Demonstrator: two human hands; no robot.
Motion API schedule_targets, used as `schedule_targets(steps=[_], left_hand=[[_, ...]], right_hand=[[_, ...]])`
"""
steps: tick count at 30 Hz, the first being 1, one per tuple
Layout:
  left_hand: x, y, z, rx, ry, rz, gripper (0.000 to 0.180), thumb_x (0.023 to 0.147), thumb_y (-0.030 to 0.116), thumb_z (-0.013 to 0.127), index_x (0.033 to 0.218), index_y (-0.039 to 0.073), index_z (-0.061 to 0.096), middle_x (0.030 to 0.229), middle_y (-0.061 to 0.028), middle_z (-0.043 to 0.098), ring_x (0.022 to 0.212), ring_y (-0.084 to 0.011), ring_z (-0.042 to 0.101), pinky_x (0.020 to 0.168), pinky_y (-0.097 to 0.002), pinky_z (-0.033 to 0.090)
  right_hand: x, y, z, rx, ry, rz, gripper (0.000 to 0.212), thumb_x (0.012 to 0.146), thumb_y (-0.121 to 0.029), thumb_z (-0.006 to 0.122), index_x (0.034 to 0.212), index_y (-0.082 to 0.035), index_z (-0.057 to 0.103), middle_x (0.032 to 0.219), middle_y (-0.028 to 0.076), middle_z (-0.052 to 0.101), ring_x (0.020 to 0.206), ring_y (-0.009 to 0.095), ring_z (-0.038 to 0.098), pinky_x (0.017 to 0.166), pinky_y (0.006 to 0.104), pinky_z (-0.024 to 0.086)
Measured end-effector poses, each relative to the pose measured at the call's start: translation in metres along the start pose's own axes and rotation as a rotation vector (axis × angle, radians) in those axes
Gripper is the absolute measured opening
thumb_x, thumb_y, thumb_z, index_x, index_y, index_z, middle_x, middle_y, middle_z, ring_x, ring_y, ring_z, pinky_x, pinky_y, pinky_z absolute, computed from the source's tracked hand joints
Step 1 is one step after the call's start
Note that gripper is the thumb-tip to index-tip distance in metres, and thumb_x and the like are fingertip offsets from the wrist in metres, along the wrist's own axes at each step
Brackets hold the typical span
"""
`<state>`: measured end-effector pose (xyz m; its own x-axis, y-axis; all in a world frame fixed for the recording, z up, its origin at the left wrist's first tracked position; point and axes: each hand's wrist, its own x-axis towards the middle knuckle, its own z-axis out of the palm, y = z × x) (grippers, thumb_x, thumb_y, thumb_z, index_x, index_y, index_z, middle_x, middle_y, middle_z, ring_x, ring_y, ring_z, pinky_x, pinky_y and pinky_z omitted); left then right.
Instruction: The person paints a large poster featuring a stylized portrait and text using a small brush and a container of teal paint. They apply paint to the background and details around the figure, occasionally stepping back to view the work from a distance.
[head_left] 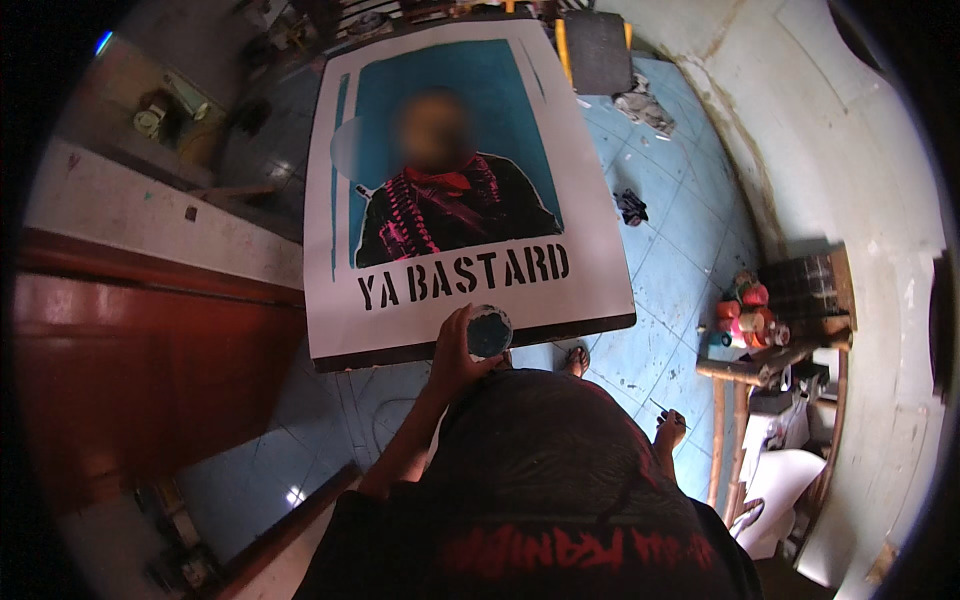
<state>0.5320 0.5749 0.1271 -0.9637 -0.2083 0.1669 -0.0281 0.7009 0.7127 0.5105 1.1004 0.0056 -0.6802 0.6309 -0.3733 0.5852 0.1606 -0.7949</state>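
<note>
My left hand (455, 352) is closed round a small round cup of dark teal paint (489, 332), held at the near edge of a large painting (590, 290). The cup's rim is smeared with pale paint. The painting lies on a dark-edged board and shows a figure in dark clothes with pink marks and a red neck scarf. Behind the figure is a teal background, with black stencilled lettering below. Down at my right side, my right hand (671, 430) grips a thin paintbrush (657, 405), away from the painting.
Right of me, a wooden rack (745, 372) carries several paint containers (750, 310). A grey cloth (645, 105) and a dark crumpled thing (631, 207) lie on the blue tiled floor (665, 270). A chair (595, 50) stands beyond; a reddish-brown panel (150, 370) is at the left.
</note>
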Motion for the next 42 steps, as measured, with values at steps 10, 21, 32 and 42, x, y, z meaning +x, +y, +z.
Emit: schedule_targets(steps=[10, 21, 32, 42], left_hand=[[-0.025, 0.03, 0.012, -0.01, 0.102, -0.234, 0.104, 0.065, 0.042, 0.084, 0.143, 0.001, 0.029, 0.139, -0.0236, 0.038, 0.13, -0.0395, 0.038, 0.108, -0.0494, 0.033], [-0.02, 0.037, 0.001, -0.001, 0.175, -0.234, 0.106, 0.065, 0.037, 0.086, 0.145, 0.001, 0.026, 0.139, -0.0251, 0.036, 0.129, -0.041, 0.037, 0.108, -0.05, 0.032], [0.001, 0.038, -0.066, 0.057, 0.349, -0.029, 0.105, 0.063, 0.019, 0.086, 0.146, 0.001, 0.024, 0.14, -0.0245, 0.035, 0.13, -0.0415, 0.035, 0.108, -0.0528, 0.03], [0.011, 0.062, -0.101, 0.1, 0.368, 0.1, 0.103, 0.065, 0.019, 0.084, 0.145, 0.004, 0.021, 0.145, -0.0246, 0.034, 0.133, -0.0424, 0.035, 0.11, -0.0559, 0.027]], right_hand=[[0.083, -0.082, 0.051, 0.04, -0.184, -0.168, 0.024, 0.092, -0.02, 0.056, 0.099, 0.001, 0.062, 0.085, 0.011, 0.069, 0.065, 0.017, 0.064, 0.055, 0.028, 0.048], [0.085, -0.082, 0.063, 0.161, -0.113, -0.084, 0.025, 0.092, -0.023, 0.056, 0.095, 0.001, 0.062, 0.08, 0.009, 0.067, 0.062, 0.016, 0.06, 0.055, 0.0278, 0.046], [-0.153, -0.339, 0.14, 0.095, -0.567, -1.057, 0.029, 0.095, -0.024, 0.05, 0.09, 0.0, 0.065, 0.086, 0.011, 0.063, 0.074, 0.021, 0.063, 0.074, 0.032, 0.051], [-0.302, -0.365, 0.173, -0.033, -1.086, -1.457, 0.006, 0.084, 0.003, 0.062, 0.088, -0.001, 0.065, 0.082, 0.012, 0.07, 0.078, 0.024, 0.07, 0.069, 0.0333, 0.054]])
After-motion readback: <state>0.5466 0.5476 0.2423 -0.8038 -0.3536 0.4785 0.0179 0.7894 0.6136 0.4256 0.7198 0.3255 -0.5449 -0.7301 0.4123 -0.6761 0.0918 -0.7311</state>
